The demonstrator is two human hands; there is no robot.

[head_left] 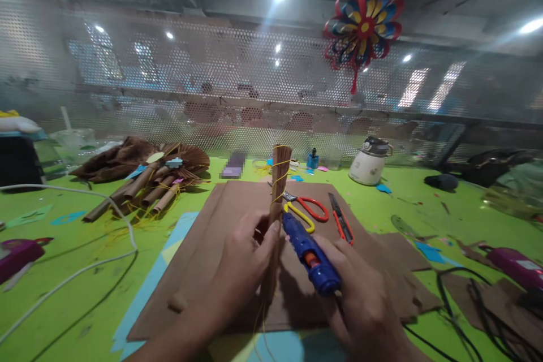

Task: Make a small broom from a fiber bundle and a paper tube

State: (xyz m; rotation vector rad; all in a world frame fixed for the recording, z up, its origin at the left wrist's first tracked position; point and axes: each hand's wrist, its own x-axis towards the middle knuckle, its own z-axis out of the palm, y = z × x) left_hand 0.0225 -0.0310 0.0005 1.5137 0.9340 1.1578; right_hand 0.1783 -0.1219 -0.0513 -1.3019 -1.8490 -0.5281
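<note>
My left hand (pixel 250 251) is closed around a narrow bundle of pleated brown paper (pixel 280 175), held upright and wound with thin yellow string. In my right hand (pixel 360 283) is a blue hot glue gun (pixel 311 254), its tip close against the right side of the bundle; I cannot tell if they touch. Just beyond lie scissors (pixel 313 208) with one red and one yellow handle loop, and a red and black utility knife (pixel 340 219). All of this is above or on a large brown sheet (pixel 212 249). String ends hang below the bundle.
Brown paper fans with rolled handles (pixel 156 184) lie at the left. A white cable (pixel 129 226) crosses the green table (pixel 76 283). A white jug (pixel 369 162) stands at the back right. Purple glue guns (pixel 515 266) and black cables lie near the sides. A red pinwheel decoration (pixel 365 25) hangs above.
</note>
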